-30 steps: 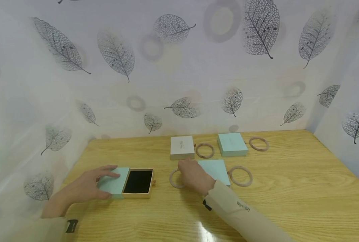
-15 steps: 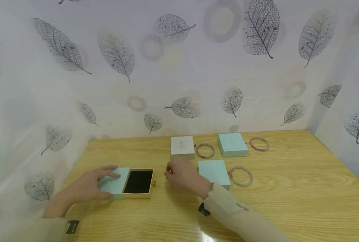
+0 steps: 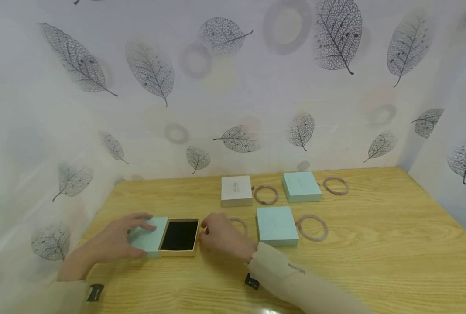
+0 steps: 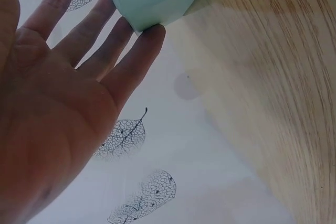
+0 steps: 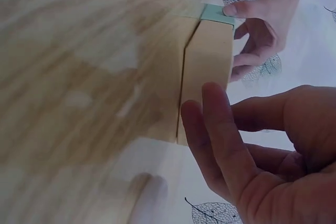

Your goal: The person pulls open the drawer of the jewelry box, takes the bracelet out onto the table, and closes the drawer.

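Observation:
In the head view, my left hand [image 3: 117, 237] holds the mint sleeve of a jewelry box [image 3: 148, 235], thumb at the near side and fingers across it. The box's tray [image 3: 195, 248], lined in black, is slid partly out to the right. My right hand [image 3: 223, 235] is at the tray's right end. In the right wrist view, its fingertips [image 5: 212, 98] are close to the tray's tan end wall [image 5: 210, 61]; whether they touch cannot be told. A bangle [image 3: 244, 224] lies on the table, partly hidden behind this hand.
A white box [image 3: 236, 191] and two mint boxes [image 3: 301, 186] stand on the wooden table [image 3: 374, 244], closed. Beside them lie further bangles [image 3: 266, 195]. A leaf-patterned sheet [image 3: 256, 87] encloses the table's back and sides.
My right hand has moved left, from over the bangle to the end of the tray. The bangle appears to stay on the table. My left hand keeps its place on the sleeve.

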Demonstrator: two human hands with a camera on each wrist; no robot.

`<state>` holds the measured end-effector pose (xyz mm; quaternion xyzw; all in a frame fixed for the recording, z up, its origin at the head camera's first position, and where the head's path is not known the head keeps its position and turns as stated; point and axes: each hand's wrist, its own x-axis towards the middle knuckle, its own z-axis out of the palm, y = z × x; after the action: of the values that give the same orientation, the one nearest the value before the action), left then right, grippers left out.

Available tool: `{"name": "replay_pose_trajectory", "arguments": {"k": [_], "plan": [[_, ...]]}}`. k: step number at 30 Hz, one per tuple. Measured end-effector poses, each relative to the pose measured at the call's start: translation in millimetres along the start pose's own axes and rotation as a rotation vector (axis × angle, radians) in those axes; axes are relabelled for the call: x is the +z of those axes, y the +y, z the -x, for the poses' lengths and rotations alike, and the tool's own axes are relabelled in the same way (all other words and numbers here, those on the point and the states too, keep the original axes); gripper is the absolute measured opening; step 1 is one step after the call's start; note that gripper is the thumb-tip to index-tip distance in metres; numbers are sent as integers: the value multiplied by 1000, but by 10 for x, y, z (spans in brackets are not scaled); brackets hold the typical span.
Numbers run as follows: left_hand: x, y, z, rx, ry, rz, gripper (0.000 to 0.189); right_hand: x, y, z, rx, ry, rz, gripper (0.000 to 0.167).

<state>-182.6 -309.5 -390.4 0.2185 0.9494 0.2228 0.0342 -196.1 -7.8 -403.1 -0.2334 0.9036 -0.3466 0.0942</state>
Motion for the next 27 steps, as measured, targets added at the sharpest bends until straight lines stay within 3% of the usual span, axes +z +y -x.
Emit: {"name": "replay_pose_trajectory", "arguments": {"k": [3,9,21,27], "plan": [[9,-5,-8,-3,2,-8,53,39,10,-17,-16,12,7,25],[7,-17,-10,-6,1,-14,52,64,27,-44,6,3,-99,27],[30,-40,11,40,32,-11,53,92,47,-72,50,95,-144,27],[41,-30,15,45,23,-23,61,97,4,-61,76,114,-226,27]]}}
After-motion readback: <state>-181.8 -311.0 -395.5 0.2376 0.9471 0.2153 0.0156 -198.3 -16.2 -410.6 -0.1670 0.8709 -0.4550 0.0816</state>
